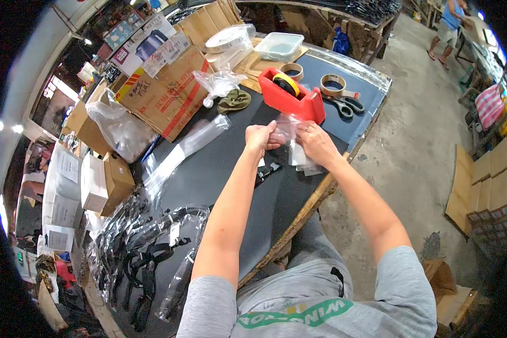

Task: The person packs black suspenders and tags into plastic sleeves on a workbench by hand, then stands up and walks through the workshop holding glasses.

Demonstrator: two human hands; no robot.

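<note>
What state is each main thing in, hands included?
Bare left hand: closed, pinching plastic.
Bare right hand: closed on the same plastic.
Clear thin plastic packaging: held between both hands.
Red plastic tape dispenser: loaded with a yellow-centred tape roll.
Black-handled scissors: lying down; blade opening unclear.
Tan ring-shaped tape roll beside the scissors: flat, outside the dispenser.

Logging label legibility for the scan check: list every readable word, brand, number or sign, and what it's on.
"KETTLE": printed box at the back; the word before it is unclear.
"WIN…": grey shirt; rest of the lettering unclear.
Too blurred or small: white label on the printed box, red print and handwriting on the brown carton, posted papers, white box.
</note>
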